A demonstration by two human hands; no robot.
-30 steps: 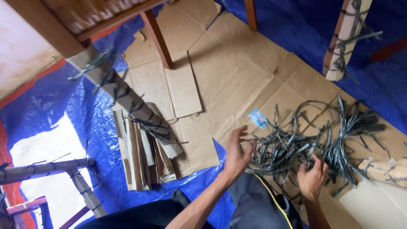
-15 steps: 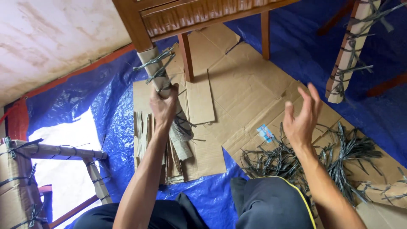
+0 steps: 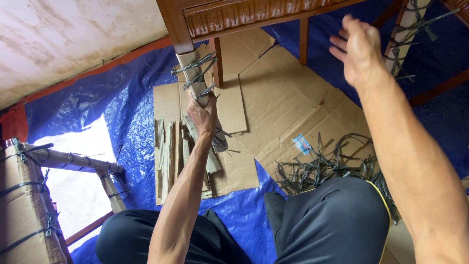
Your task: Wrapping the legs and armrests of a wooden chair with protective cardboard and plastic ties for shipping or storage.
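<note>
Your left hand (image 3: pixel 204 113) is gripping the cardboard-wrapped chair leg (image 3: pixel 198 83) at upper centre of the frame, while your right hand (image 3: pixel 360 46) is reaching open toward the second wrapped leg (image 3: pixel 406 30) at upper right. The wrapping is probably soft and crushable (straps (image 3: pixel 195 68) looking stiffer), so hold between the ties.

Left hand (image 3: pixel 204 113): lifted off the strap pile, now clamped around the cardboard-wrapped chair leg (image 3: pixel 198 80).
Right hand (image 3: pixel 359 46): raised from the black straps (image 3: pixel 322 168), now held open up near the second wrapped leg (image 3: pixel 408 29).
View: tilted upward, the chair frame (image 3: pixel 244 12) brought closer.
Knee: swung in over the straps.
</note>
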